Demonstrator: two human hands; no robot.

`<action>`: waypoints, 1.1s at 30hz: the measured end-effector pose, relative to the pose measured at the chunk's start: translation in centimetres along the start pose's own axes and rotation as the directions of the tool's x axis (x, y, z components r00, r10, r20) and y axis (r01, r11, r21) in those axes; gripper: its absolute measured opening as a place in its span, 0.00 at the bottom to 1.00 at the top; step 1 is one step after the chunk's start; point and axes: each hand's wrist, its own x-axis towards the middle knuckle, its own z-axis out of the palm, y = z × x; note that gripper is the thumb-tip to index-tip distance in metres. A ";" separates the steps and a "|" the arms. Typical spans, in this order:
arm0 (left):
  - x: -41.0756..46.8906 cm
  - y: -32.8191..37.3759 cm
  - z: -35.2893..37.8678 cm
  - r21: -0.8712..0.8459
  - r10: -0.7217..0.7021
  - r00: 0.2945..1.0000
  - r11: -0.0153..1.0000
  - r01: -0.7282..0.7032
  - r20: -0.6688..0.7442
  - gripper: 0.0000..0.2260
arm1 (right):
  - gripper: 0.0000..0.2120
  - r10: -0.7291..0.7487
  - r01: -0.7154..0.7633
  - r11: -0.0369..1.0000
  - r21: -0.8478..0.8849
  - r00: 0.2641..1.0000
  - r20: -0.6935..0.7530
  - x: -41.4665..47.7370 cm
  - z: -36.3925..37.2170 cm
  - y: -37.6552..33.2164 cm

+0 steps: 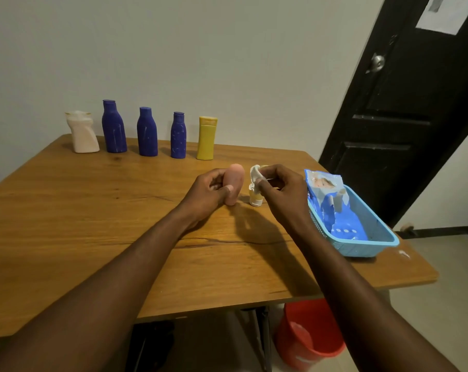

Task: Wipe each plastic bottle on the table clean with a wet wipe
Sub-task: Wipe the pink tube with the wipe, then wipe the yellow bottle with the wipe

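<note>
My left hand (210, 191) grips a small pink bottle (235, 181) that stands upright on the wooden table (93, 224). My right hand (278, 189) pinches a crumpled white wet wipe (255, 175) just right of the pink bottle. Behind the wipe a small yellow bottle (255, 200) stands on its white cap, partly hidden. Along the far edge stand a cream bottle (82, 132), three blue bottles (113, 127) (147, 132) (178, 136) and a yellow bottle (206, 138).
A blue plastic basket (372, 242) at the table's right edge holds a blue wet-wipe pack (326, 194). A red bucket (308, 334) sits on the floor under the table's right side. A black door (404, 103) stands at the right.
</note>
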 end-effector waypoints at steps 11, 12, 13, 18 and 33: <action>0.2 -0.4 0.2 -0.002 0.010 1.000 1.000 -0.010 -0.004 0.26 | 0.06 -0.016 0.016 1.000 0.001 1.000 -0.001 -0.4 0.0 0.2; 0.2 -0.4 0.2 -0.009 0.006 1.000 1.000 -0.006 -0.007 0.27 | 0.04 -0.017 0.017 1.000 -0.001 1.000 0.002 -0.5 0.0 0.2; 0.2 -0.3 0.2 -0.015 0.003 1.000 1.000 -0.003 -0.010 0.29 | 0.03 -0.018 0.018 1.000 -0.004 1.000 0.004 -0.5 0.0 0.2; 0.0 0.0 -0.2 -0.014 -0.006 1.000 1.000 0.005 -0.029 0.33 | 0.10 -0.042 0.043 0.999 -0.019 0.999 0.012 -0.5 0.1 -0.7; 2.6 7.0 -8.3 0.528 0.217 0.974 0.836 -0.149 -0.068 0.23 | 0.11 -0.170 0.189 0.968 -0.167 0.978 0.122 8.3 1.4 -7.3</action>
